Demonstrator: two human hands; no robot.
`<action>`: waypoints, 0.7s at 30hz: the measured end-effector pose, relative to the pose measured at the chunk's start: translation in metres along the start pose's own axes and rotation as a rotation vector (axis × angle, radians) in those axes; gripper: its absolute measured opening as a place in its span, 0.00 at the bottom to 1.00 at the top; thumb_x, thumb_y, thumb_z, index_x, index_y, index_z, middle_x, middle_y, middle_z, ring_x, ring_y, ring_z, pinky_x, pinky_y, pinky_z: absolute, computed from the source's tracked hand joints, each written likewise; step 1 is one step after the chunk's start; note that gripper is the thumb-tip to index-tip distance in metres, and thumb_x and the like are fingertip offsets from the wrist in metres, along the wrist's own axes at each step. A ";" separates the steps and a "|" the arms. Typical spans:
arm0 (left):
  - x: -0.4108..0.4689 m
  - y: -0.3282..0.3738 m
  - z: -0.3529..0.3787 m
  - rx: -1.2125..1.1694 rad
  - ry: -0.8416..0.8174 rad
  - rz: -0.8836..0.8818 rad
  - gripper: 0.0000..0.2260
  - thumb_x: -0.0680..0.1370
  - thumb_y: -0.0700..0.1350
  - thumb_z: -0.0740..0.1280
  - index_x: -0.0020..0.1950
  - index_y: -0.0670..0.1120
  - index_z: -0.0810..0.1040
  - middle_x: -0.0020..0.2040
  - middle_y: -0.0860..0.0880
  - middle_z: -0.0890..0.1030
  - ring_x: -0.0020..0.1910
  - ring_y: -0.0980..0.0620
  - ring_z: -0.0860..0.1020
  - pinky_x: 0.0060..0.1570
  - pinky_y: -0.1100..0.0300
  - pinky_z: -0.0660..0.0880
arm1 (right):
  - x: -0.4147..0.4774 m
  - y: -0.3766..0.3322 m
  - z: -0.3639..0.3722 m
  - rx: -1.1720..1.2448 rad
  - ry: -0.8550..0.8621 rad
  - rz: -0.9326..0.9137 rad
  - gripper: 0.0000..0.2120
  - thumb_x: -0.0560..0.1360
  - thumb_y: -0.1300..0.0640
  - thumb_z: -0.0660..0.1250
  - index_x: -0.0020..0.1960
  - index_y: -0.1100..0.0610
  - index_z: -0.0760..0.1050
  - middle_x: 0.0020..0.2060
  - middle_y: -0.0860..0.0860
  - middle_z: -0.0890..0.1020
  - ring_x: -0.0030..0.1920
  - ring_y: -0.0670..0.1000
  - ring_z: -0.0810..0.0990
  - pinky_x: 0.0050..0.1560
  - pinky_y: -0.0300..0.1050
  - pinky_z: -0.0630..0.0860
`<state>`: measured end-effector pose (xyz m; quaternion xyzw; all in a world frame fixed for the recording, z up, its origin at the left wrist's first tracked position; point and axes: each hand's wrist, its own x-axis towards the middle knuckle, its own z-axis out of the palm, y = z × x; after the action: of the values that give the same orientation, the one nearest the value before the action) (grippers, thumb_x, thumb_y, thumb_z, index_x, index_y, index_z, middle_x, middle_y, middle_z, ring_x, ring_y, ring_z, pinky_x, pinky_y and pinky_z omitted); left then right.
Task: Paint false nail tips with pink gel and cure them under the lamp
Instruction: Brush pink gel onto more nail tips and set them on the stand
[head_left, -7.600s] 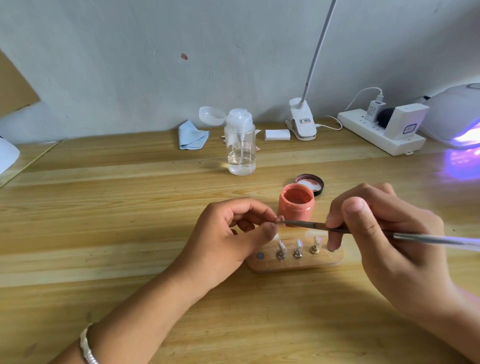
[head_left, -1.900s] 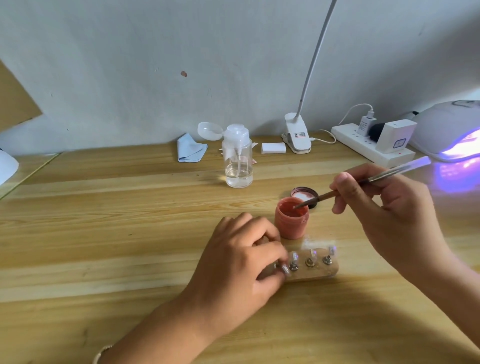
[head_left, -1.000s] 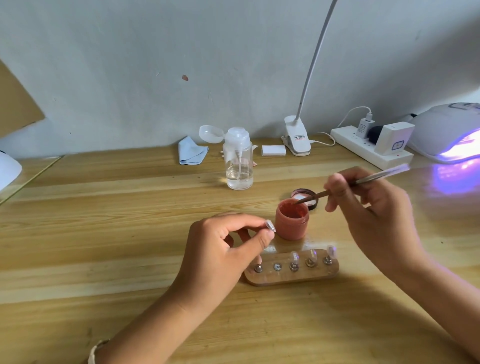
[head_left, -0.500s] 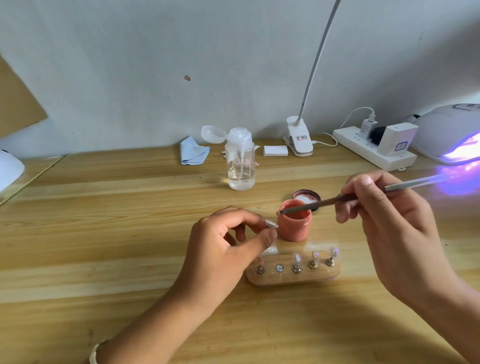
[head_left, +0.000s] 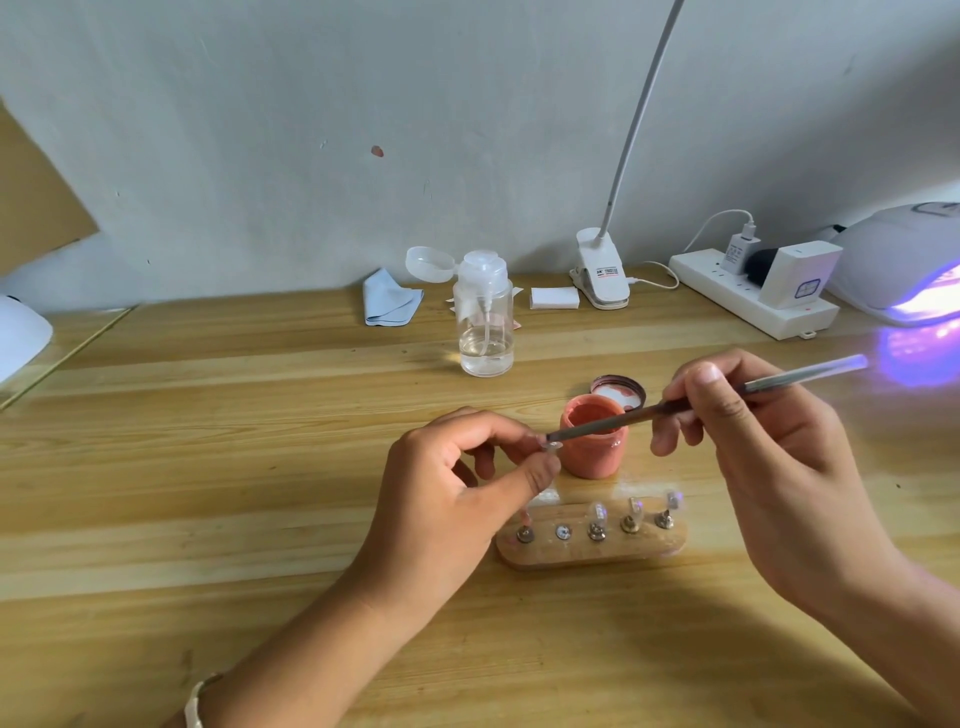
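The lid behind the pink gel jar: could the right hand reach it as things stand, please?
Probably yes: the lid lies uncovered near the right hand, though that hand grips the brush.

Head-worn wide-angle view, facing forward and down, close over the table (head_left: 208, 467) (wall (head_left: 363, 104) behind)
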<state>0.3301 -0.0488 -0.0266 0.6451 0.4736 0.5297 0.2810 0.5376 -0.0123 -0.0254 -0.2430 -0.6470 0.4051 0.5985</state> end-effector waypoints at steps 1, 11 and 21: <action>0.000 0.000 0.000 0.000 0.000 0.002 0.04 0.70 0.42 0.78 0.41 0.48 0.85 0.39 0.54 0.84 0.34 0.56 0.72 0.35 0.69 0.69 | 0.000 0.000 0.000 0.002 0.007 0.007 0.10 0.81 0.51 0.61 0.43 0.51 0.77 0.32 0.48 0.81 0.39 0.44 0.78 0.49 0.32 0.73; 0.000 -0.001 0.000 -0.035 -0.007 0.002 0.04 0.69 0.45 0.77 0.42 0.48 0.86 0.40 0.53 0.85 0.33 0.57 0.73 0.33 0.69 0.70 | 0.000 -0.002 -0.001 0.029 0.084 0.049 0.11 0.79 0.50 0.63 0.41 0.53 0.77 0.30 0.49 0.79 0.36 0.44 0.77 0.46 0.32 0.72; 0.000 -0.001 0.001 -0.051 -0.020 0.001 0.05 0.69 0.44 0.77 0.42 0.45 0.86 0.38 0.52 0.85 0.30 0.60 0.73 0.31 0.71 0.70 | -0.001 -0.003 0.003 0.023 0.072 0.059 0.11 0.79 0.48 0.63 0.42 0.48 0.79 0.31 0.48 0.80 0.39 0.45 0.78 0.45 0.35 0.71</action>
<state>0.3308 -0.0483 -0.0281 0.6432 0.4569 0.5352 0.3018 0.5358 -0.0154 -0.0236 -0.2697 -0.6127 0.4211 0.6120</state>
